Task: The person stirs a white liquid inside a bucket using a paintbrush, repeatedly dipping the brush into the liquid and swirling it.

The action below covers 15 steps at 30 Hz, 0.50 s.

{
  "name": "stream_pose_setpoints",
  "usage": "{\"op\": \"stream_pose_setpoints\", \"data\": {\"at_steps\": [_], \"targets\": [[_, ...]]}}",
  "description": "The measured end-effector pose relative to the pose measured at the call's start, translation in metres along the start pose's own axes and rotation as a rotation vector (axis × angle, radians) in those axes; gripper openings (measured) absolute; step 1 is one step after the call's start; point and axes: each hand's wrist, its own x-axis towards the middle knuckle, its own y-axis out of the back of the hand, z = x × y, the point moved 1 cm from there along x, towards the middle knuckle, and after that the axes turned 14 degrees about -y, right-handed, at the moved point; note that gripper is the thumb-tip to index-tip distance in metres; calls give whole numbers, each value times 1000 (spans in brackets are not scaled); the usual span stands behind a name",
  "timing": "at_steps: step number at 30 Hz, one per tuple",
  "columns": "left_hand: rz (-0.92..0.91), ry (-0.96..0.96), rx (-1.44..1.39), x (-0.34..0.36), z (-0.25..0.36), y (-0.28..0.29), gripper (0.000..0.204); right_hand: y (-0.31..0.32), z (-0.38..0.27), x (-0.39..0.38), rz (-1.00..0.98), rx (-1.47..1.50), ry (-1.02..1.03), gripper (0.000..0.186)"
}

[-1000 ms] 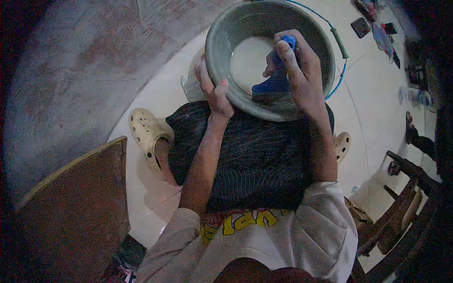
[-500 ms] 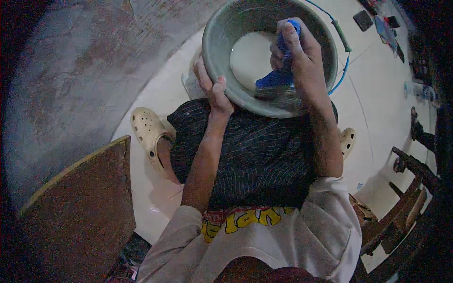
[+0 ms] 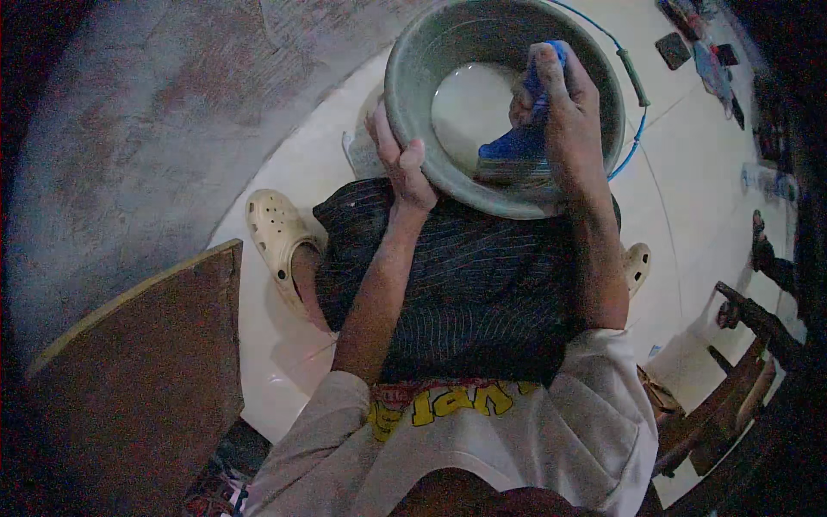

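Observation:
A grey plastic bucket (image 3: pixel 413 129) is tilted toward me in front of my knees, with a pool of white liquid (image 3: pixel 469 108) at its bottom. My left hand (image 3: pixel 403 164) is closed on its left side, thumb over the rim and fingers around the outside. Inside the bucket, my right hand (image 3: pixel 570 116) is wrapped round the upright handle of a wide blue brush (image 3: pixel 514 145). The brush's pale bristles point down near the bucket's near inner wall. Whether their tips touch the liquid or the wall, I cannot tell.
The bucket's blue wire handle with a green grip (image 3: pixel 633 76) hangs to the right. A grey wall (image 3: pixel 172 112) rises at the left, above a brown board (image 3: pixel 146 370). Dark small items (image 3: pixel 674 52) lie on the tiled floor far right, and wooden furniture (image 3: pixel 715 405) stands near right.
The whole view has shifted slightly, so bucket and hands appear a little farther right. Both hands keep their grips, and the brush stays in nearly the same place within the bucket.

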Motion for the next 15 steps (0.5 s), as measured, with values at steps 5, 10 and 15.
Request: {"op": "stream_pose_setpoints", "data": {"at_steps": [5, 10, 15], "targets": [[-39, -100, 188, 3, 4, -2, 74, 9, 6, 0, 265, -61, 214, 36], [16, -51, 47, -1, 0, 4, 76, -2, 3, -11, 198, 86, 388, 39], [14, -85, 31, -5, -1, -4, 74, 1, 8, -4, 67, 154, 440, 40]]}}
